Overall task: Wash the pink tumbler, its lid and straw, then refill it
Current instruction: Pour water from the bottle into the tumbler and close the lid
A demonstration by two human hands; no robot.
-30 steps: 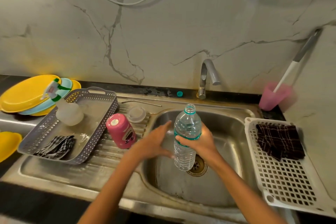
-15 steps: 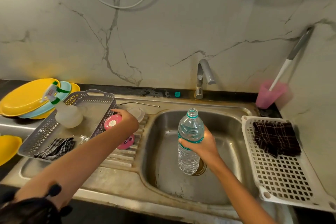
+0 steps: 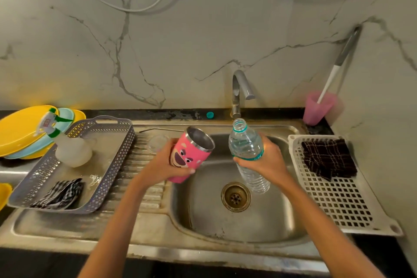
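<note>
Pink tumbler point(image 3: 191, 156), empty inside, is gripped by the left hand point(image 3: 162, 165); right hand point(image 3: 266, 160) grips an uncapped water bottle point(image 3: 244, 142).

The tumbler point(image 3: 191, 158) is pink with a cartoon face in darker pink and white, and its inside is bare steel. Over the dull steel-grey sink point(image 3: 266, 221), the clear bottle point(image 3: 247, 149) has a teal band. Left of the sink, a grey lattice tray point(image 3: 112, 165) holds a black-and-white checked cloth point(image 3: 61, 194), with yellow plates point(image 3: 20, 128) beyond. Right of the sink, a white grid basket point(image 3: 338, 198) holds a dark cloth point(image 3: 327, 158) with pale checks.
</note>
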